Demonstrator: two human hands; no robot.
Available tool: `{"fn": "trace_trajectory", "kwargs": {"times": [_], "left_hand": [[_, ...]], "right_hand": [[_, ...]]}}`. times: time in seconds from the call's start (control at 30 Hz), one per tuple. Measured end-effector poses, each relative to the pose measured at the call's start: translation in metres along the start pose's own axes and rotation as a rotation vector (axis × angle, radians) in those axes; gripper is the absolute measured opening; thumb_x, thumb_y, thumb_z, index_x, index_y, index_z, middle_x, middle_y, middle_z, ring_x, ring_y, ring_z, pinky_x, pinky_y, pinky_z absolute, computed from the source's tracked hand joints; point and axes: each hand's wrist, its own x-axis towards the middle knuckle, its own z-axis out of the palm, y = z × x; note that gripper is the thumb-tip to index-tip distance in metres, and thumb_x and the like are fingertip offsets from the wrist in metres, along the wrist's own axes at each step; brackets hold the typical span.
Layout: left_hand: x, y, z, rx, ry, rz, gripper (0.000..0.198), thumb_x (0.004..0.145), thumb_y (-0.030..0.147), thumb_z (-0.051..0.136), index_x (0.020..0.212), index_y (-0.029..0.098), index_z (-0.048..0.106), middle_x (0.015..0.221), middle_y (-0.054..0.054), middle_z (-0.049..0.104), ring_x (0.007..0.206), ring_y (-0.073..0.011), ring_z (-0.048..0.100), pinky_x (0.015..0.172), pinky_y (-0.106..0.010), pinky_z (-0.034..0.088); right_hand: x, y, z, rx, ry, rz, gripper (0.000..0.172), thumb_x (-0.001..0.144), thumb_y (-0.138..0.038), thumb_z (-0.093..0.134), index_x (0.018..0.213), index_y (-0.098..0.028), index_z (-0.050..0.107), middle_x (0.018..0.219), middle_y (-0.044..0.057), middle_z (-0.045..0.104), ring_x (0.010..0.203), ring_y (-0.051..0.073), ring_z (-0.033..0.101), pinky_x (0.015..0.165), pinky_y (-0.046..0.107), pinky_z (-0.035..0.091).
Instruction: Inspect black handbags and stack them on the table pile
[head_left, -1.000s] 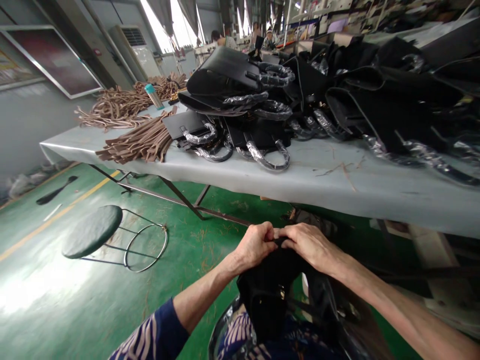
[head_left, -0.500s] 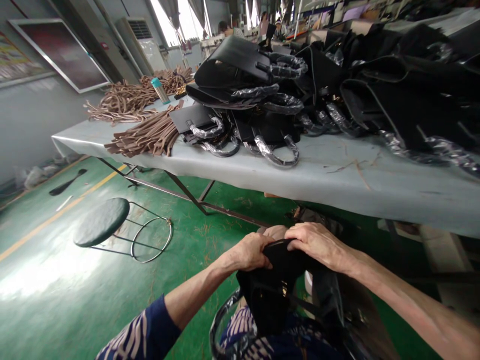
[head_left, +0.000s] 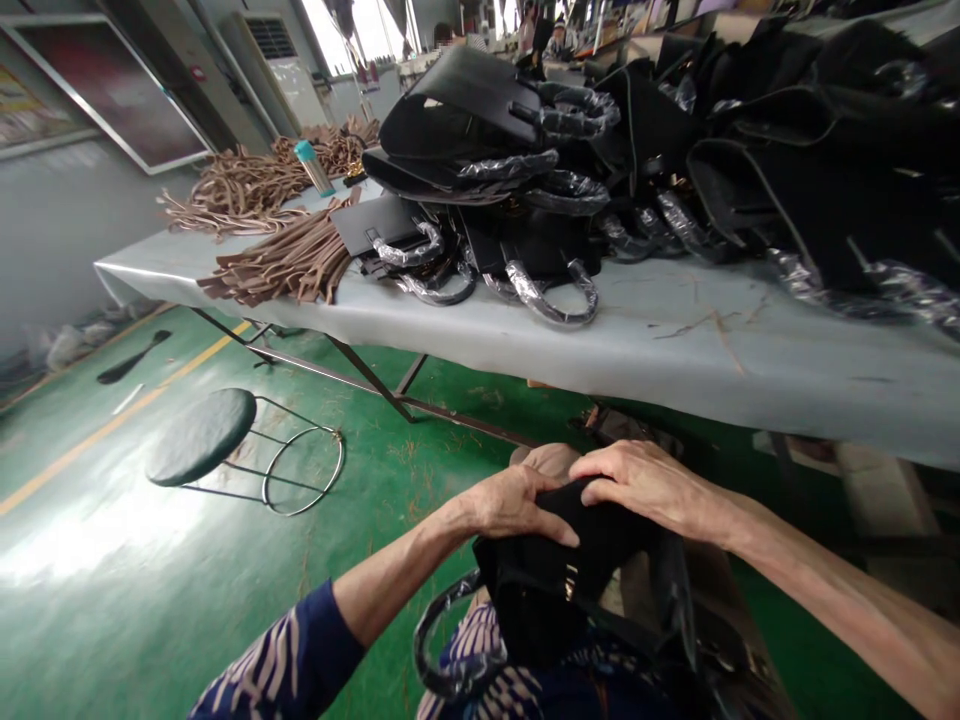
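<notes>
A black bag point(head_left: 525, 590) with gold-coloured metal fittings lies over the person's lap, one plastic-wrapped handle point(head_left: 431, 645) hanging at its left. My left hand point(head_left: 517, 505) grips the bag's upper edge, its thumb stretched across the black material. Close beside it, my right hand point(head_left: 637, 480) is closed on the same edge, fingers curled over the top. The fingertips under the material are hidden.
A covered grey table point(head_left: 645, 345) runs across the view, bearing piled black bags point(head_left: 465, 110), brown straps point(head_left: 285, 265) and a turquoise-capped bottle point(head_left: 315, 170). A round stool point(head_left: 206, 437) lies tipped on the green floor at left. People are in the far background.
My left thumb has slid rightward over the bag, and the hands are slightly closer together. The bag's top edge has folded a little lower. The camera view has shifted slightly.
</notes>
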Motion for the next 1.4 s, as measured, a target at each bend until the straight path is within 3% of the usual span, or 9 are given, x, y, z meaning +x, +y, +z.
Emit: {"fn": "trace_trajectory", "kwargs": {"times": [0.2,0.33,0.5,0.6,0.77,0.9,1.1,1.3,1.4], "left_hand": [[-0.006,0.009,0.001,0.153,0.079,0.039,0.038,0.085,0.043,0.042,0.073,0.012,0.059,0.065,0.003,0.044,0.064,-0.01,0.041,0.061,-0.02,0.034],[-0.01,0.009,0.002,0.116,0.039,0.05,0.04,0.087,0.045,0.036,0.068,0.013,0.051,0.063,0.003,0.039,0.061,-0.009,0.036,0.056,-0.02,0.029],[-0.012,0.01,0.007,0.062,0.075,-0.016,0.038,0.085,0.045,0.038,0.064,0.015,0.045,0.059,0.004,0.035,0.053,-0.0077,0.032,0.049,-0.021,0.024],[-0.01,0.013,0.008,0.118,0.096,-0.039,0.036,0.084,0.04,0.039,0.059,0.015,0.041,0.054,0.005,0.032,0.049,-0.0071,0.03,0.047,-0.021,0.023],[-0.005,0.015,0.004,0.3,0.123,0.07,0.035,0.084,0.029,0.042,0.053,0.014,0.04,0.051,0.005,0.032,0.051,-0.0068,0.032,0.051,-0.02,0.026],[-0.003,0.017,-0.006,0.324,0.081,0.123,0.038,0.086,0.031,0.041,0.053,0.013,0.045,0.051,0.005,0.032,0.053,-0.007,0.034,0.053,-0.02,0.027],[0.0,0.018,-0.007,0.242,0.055,0.041,0.026,0.074,0.04,0.06,0.066,0.014,0.061,0.052,0.005,0.045,0.059,-0.01,0.047,0.057,-0.018,0.034],[0.009,-0.003,-0.006,-0.011,0.09,-0.063,0.026,0.071,0.039,0.062,0.067,0.014,0.063,0.051,0.005,0.051,0.049,-0.008,0.046,0.05,-0.018,0.034],[0.013,-0.018,-0.015,-0.228,0.119,-0.138,0.031,0.065,0.042,0.066,0.069,0.012,0.063,0.053,0.003,0.056,0.043,-0.0074,0.044,0.046,-0.02,0.033]], "right_hand": [[-0.001,-0.007,-0.002,0.004,-0.03,-0.015,0.025,0.086,-0.036,0.044,0.078,-0.027,0.067,0.074,-0.005,0.067,0.072,0.014,0.059,0.065,0.024,0.034],[-0.002,-0.004,-0.006,0.03,-0.068,0.02,0.026,0.083,-0.036,0.048,0.07,-0.022,0.065,0.067,-0.004,0.063,0.066,0.013,0.056,0.062,0.024,0.034],[0.001,-0.007,-0.013,0.138,-0.152,-0.053,0.02,0.083,-0.031,0.048,0.082,-0.024,0.067,0.074,-0.005,0.064,0.073,0.013,0.057,0.066,0.023,0.034],[0.004,-0.01,-0.013,0.114,-0.176,-0.043,0.02,0.082,-0.029,0.048,0.076,-0.022,0.066,0.069,-0.004,0.062,0.07,0.013,0.057,0.063,0.023,0.034],[0.001,-0.015,-0.007,0.04,-0.053,-0.026,0.021,0.082,-0.026,0.047,0.079,-0.027,0.068,0.069,-0.006,0.064,0.067,0.012,0.056,0.064,0.023,0.033],[0.003,-0.019,-0.007,-0.035,-0.011,-0.007,0.023,0.082,-0.028,0.046,0.08,-0.029,0.069,0.069,-0.005,0.066,0.067,0.013,0.057,0.064,0.023,0.034],[0.015,-0.027,-0.013,-0.101,-0.058,0.004,0.022,0.077,-0.028,0.047,0.076,-0.028,0.069,0.071,-0.001,0.066,0.073,0.017,0.058,0.065,0.026,0.034],[0.028,-0.023,-0.007,-0.056,-0.054,0.037,0.018,0.072,-0.033,0.054,0.067,-0.024,0.069,0.06,-0.003,0.063,0.063,0.016,0.057,0.058,0.025,0.035],[0.03,-0.021,-0.024,-0.011,0.09,0.033,0.024,0.078,-0.037,0.05,0.087,-0.023,0.068,0.084,-0.002,0.068,0.08,0.017,0.06,0.071,0.025,0.041]]}}
